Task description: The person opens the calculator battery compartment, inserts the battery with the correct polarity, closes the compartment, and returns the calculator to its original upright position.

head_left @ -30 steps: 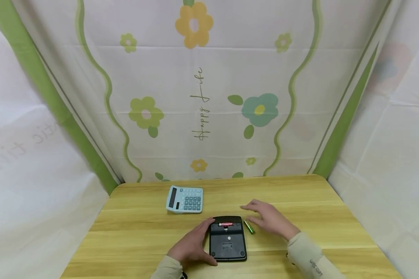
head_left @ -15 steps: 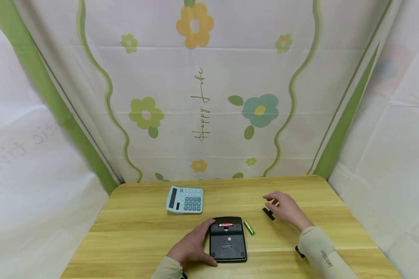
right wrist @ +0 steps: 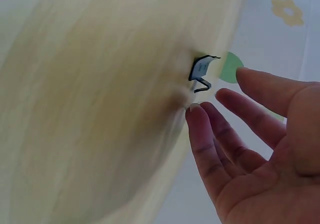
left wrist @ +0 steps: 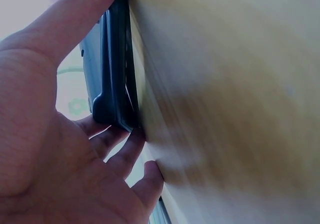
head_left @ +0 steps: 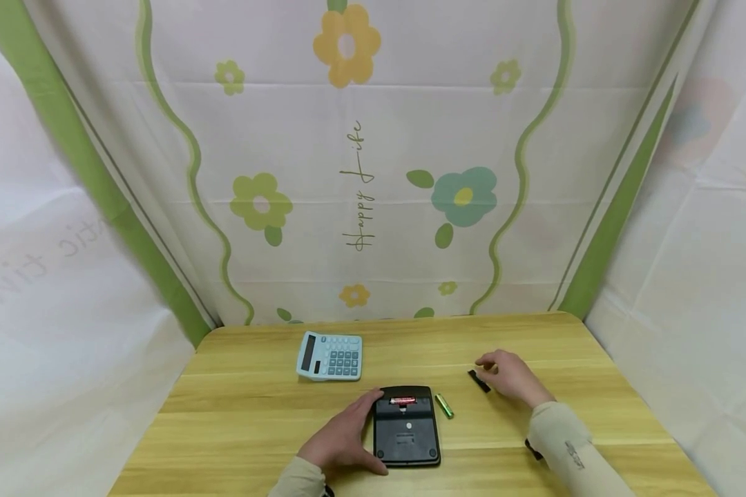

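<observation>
A black calculator (head_left: 405, 442) lies face down on the table, its battery slot exposed with a red battery (head_left: 402, 400) in it. My left hand (head_left: 347, 433) holds it by its left side, thumb at the near corner and fingers at the far one. A green battery (head_left: 444, 406) lies just right of the calculator. Farther right is a small black battery cover (head_left: 479, 381) with a bent clip, seen standing out in the right wrist view (right wrist: 201, 69). My right hand (head_left: 511, 376) hovers beside the cover, fingers loosely bent, with a gap between thumb and fingertips and nothing held.
A light blue calculator (head_left: 329, 356) lies face up near the back of the wooden table (head_left: 236, 414). A white floral cloth (head_left: 348, 152) hangs behind the table and along both sides.
My right hand has moved right, away from the green battery to beside the black cover, which it earlier hid from sight. The left hand and the black calculator stay put.
</observation>
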The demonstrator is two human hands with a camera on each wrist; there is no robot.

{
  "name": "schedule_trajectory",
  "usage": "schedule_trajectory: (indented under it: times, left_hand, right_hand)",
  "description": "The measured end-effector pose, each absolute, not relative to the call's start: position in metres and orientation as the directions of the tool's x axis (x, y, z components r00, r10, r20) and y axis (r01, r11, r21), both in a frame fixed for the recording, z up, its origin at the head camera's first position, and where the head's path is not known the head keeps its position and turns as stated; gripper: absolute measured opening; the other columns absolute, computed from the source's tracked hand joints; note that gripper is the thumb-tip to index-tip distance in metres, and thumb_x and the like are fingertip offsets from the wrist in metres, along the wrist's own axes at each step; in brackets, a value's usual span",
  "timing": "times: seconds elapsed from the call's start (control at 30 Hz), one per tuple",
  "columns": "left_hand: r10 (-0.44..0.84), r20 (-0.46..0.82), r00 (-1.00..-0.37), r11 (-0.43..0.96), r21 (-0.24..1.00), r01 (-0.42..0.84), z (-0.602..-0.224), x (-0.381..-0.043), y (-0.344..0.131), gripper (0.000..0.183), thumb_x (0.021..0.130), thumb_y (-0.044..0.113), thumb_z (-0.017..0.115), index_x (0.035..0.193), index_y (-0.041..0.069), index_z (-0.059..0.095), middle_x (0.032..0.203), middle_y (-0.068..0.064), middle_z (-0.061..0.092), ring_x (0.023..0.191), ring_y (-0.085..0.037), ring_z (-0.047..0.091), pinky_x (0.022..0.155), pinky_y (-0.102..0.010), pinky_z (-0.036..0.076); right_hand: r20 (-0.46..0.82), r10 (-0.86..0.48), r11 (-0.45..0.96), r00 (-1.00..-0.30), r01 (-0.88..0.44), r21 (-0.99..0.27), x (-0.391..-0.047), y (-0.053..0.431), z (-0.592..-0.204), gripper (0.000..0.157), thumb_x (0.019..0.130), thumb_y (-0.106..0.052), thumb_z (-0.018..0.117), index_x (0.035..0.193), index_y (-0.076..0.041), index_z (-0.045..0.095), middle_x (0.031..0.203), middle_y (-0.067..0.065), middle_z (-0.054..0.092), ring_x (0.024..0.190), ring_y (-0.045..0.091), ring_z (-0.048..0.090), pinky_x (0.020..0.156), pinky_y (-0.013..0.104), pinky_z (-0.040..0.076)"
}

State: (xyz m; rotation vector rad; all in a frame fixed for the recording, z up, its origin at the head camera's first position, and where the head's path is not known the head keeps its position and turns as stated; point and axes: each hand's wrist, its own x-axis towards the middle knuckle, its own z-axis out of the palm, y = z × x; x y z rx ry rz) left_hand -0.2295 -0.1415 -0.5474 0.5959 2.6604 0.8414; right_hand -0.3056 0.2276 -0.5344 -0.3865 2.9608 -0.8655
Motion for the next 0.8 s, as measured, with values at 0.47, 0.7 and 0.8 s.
schedule_trajectory:
  times: [0.47,0.7,0.8]
  left_hand:
    - [0.458,-0.146,-0.877,0.751,0.592,0.294,-0.5513,-0.2312,-0.1424,0.128,0.048,0.067,0.084,0.152,0.03,0.019,0.156,0.003,0.028,0.137,-0.023,0.036,0.108,-0.048,0.038]
    - [0.459,-0.141,-0.877,0.746,0.598,0.294,-0.5499,-0.2301,-0.1422,0.129,0.048,0.064,0.085,0.152,0.029,0.019,0.156,0.002,0.028,0.137,-0.023,0.036,0.109,-0.048,0.037]
    - [0.462,-0.143,-0.876,0.746,0.597,0.296,-0.55,-0.2298,-0.1423,0.128,0.048,0.064,0.085,0.152,0.029,0.019,0.156,0.002,0.028,0.137,-0.023,0.036,0.109,-0.048,0.037]
  right_hand:
    - [0.063,-0.264,0.837,-0.962,-0.261,-0.48,-0.3083,0.2248,-0.5406,0.021,0.077,-0.007,0.078,0.098,-0.008,0.072,0.089,0.004,0.061,0.078,0.016,0.055,0.071,0.038,0.05]
    - [0.075,-0.267,0.844,-0.961,-0.27,-0.463,-0.311,0.2225,-0.5423,0.017,0.075,-0.006,0.079,0.09,-0.01,0.071,0.083,0.002,0.061,0.077,0.016,0.055,0.073,0.04,0.05]
    - [0.071,-0.26,0.848,-0.963,-0.262,-0.46,-0.3108,0.2218,-0.5431,0.015,0.076,-0.005,0.078,0.086,-0.012,0.07,0.08,0.0,0.062,0.075,0.015,0.054,0.071,0.039,0.049]
